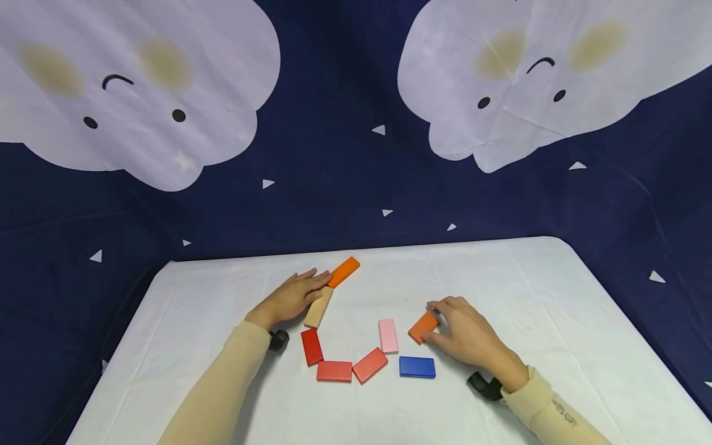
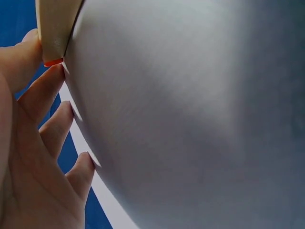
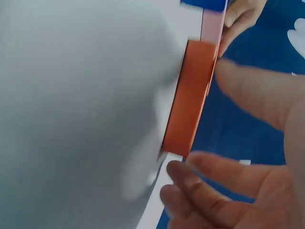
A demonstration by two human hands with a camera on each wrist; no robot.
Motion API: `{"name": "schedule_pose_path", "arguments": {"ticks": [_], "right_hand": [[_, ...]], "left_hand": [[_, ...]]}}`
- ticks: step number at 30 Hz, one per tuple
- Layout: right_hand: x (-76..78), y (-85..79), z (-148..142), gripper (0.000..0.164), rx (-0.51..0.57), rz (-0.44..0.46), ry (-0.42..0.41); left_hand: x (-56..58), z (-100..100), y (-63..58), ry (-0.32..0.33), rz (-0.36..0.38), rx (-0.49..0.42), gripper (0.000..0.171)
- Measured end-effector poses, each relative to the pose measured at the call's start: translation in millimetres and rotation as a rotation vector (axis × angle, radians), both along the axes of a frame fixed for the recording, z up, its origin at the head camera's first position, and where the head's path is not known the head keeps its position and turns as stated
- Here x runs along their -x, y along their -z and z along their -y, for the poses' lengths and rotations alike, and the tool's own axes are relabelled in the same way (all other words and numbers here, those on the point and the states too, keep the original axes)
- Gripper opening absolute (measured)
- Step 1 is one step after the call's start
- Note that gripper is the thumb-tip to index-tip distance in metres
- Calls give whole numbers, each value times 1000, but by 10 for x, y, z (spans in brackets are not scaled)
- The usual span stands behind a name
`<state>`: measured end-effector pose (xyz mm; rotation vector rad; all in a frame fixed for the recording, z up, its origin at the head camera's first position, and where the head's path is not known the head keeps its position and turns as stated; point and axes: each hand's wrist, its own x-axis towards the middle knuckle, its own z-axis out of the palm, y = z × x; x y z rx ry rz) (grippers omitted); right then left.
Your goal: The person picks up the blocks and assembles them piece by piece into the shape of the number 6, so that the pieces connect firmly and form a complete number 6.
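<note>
My left hand (image 1: 296, 295) lies over the joint between a beige wooden block (image 1: 319, 309) and an orange block (image 1: 345, 271). Its fingers stretch out toward the orange one, while the thumb rests at the beige one. On the other side, my right hand (image 1: 468, 330) has thumb and fingers bent around a darker orange block (image 1: 423, 327). In the right wrist view, the thumb is by one end of this orange block (image 3: 189, 98) and the fingertips are right at the other. A pink block (image 1: 388, 336) and a blue block (image 1: 417, 367) lie close to it.
A curved row continues from the beige block through a dark red block (image 1: 312, 347), a red block (image 1: 334, 371) and another red block (image 1: 370, 365). Everything lies on a white-covered table (image 1: 500, 278). Behind hangs a navy cloth (image 1: 334, 154) with clouds.
</note>
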<state>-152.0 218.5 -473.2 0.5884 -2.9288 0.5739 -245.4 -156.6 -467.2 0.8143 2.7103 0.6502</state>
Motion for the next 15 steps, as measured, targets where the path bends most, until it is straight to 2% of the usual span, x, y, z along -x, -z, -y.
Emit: {"name": "schedule_pose_path", "arguments": {"ticks": [4,15], "right_hand": [[-4,7,76,74,-34,37,28],[54,-36,105,66,-22,63,11]], "left_hand": [[10,8,4,-2,0,9,51],[14,6,14,-1,2,8,51]]}}
